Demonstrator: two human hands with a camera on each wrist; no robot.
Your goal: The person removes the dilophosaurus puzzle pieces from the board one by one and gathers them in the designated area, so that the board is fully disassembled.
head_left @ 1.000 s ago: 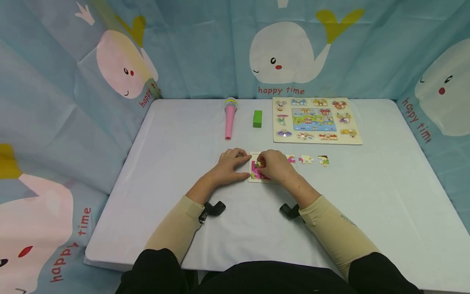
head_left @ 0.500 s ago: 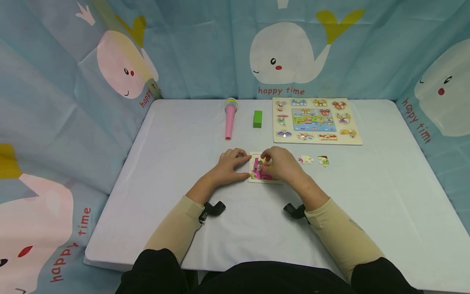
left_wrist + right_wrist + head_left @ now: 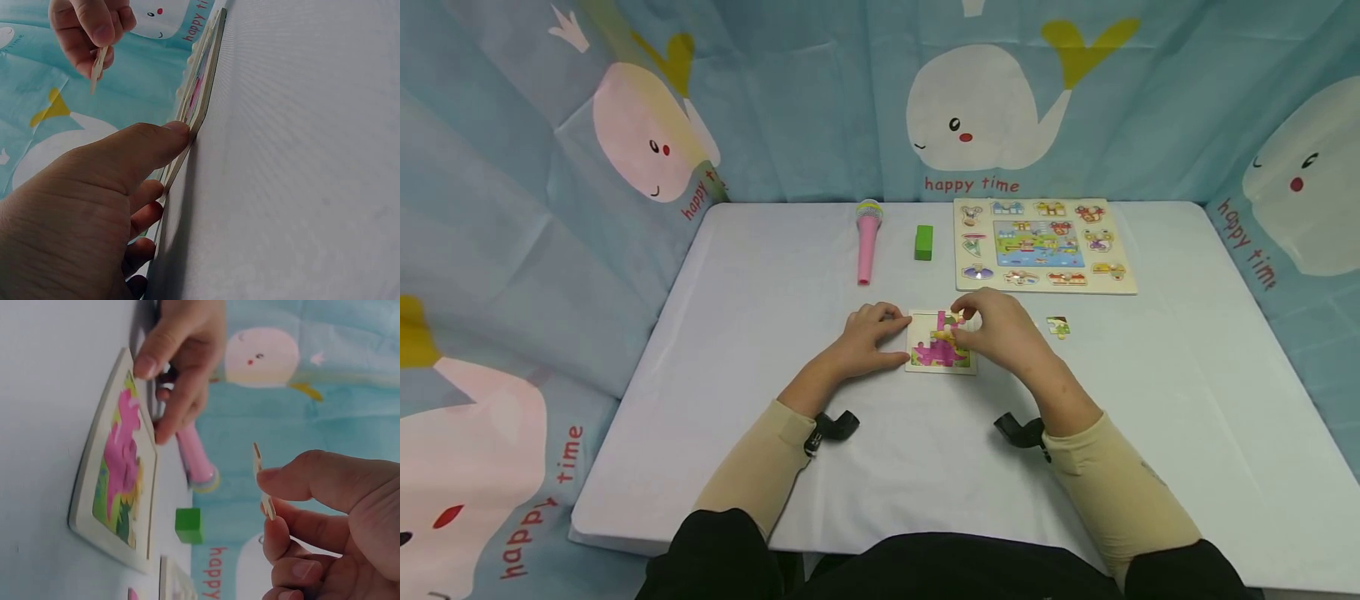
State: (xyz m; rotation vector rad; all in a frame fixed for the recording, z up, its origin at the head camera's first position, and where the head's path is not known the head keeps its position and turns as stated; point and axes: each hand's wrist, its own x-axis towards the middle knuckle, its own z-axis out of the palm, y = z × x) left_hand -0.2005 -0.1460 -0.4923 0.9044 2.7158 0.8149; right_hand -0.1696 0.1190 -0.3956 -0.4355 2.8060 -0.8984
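A small wooden jigsaw board (image 3: 922, 327) with a pink dinosaur picture lies flat on the white table, part filled with pieces. My left hand (image 3: 868, 342) touches the board's left edge, thumb near one corner and index finger near the other. Above the board's right side, my right hand (image 3: 1000, 329) pinches a thin wooden puzzle piece (image 3: 269, 507) between thumb and fingers. The piece (image 3: 98, 65) is held apart from the board and seen edge-on. One loose puzzle piece (image 3: 1058, 327) lies to the right of that hand, which hides the table just beneath it.
Behind the hands stand a pink toy microphone (image 3: 867, 246), a green block (image 3: 923, 242) and a larger wooden picture puzzle (image 3: 1045, 287). A blue whale-print curtain (image 3: 805, 117) borders the table at the back and sides.
My right hand has moved right and slightly away, across the board, uncovering more of the dinosaur and covering the spot of a loose piece. The left hand has stayed at the board's edge.
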